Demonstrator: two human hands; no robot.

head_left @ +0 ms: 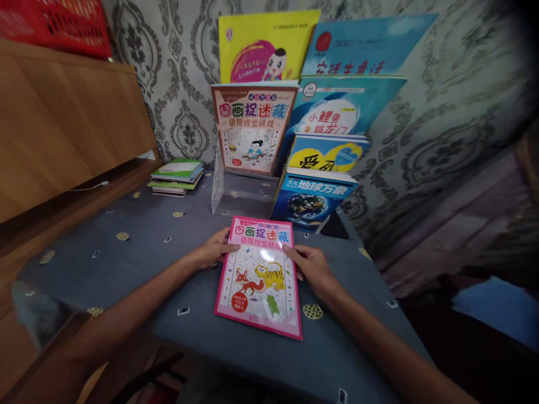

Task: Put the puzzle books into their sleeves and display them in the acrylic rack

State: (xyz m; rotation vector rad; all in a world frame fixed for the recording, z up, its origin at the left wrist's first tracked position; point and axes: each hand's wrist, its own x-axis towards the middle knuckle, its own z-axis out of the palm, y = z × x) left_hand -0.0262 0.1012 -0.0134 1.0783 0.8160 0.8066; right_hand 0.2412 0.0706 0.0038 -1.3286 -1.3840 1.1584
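A pink picture book (pixel 261 280) with a fox and a tiger on its cover is held above the table, its cover facing up towards me. My left hand (pixel 214 248) grips its left edge, thumb on the cover and fingers behind. On the opposite edge, my right hand (pixel 314 266) pinches it the same way. Just beyond the book stands a clear stepped display rack (pixel 244 196). A brown-bordered picture book (pixel 255 132) leans in the rack's left side, with a yellow book (pixel 256 42) behind it.
On the rack's right side, a blue earth book (pixel 311 202) stands in front of several other books. A short stack of books (pixel 174 178) lies at the back left of the cloth-covered table (pixel 138 258). A wooden cabinet (pixel 67 123) carries a red basket (pixel 54 25).
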